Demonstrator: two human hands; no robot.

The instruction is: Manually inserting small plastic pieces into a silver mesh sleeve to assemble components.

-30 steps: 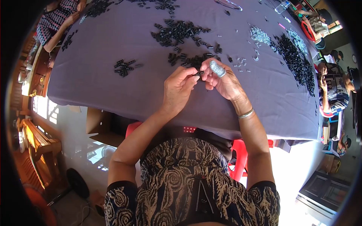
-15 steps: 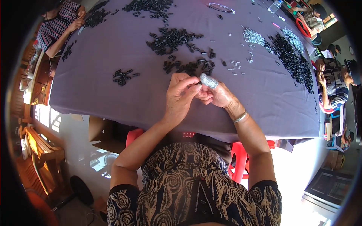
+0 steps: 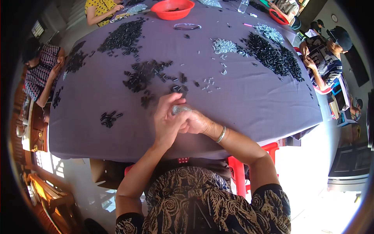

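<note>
My left hand [image 3: 165, 121] and my right hand [image 3: 198, 122] meet over the near part of the table, fingers curled against each other. A silver-grey wrapping [image 3: 181, 109] covers the right thumb, which lies against the left hand. Both hands are closed, and whatever is between their fingers is hidden. Just beyond them lies a loose pile of small black cylindrical pieces [image 3: 142, 76], with a few stray black pieces [image 3: 177, 89] near the fingertips. A smaller cluster of black pieces [image 3: 110, 119] sits left of my hands. Several small transparent pieces [image 3: 209, 84] are scattered to the right.
A purple-grey cloth [image 3: 249, 109] covers the table. Farther off are black heaps [image 3: 122, 37] [image 3: 272, 56], transparent pieces [image 3: 224, 46], a ring-shaped object [image 3: 187, 27] and a red basket [image 3: 172, 10]. Other people sit around the edges. A red stool [image 3: 237, 171] stands beside me.
The view has shifted, showing more of the far table. My hands have come closer together, and the wrapped right thumb now lies against the left hand instead of pointing up.
</note>
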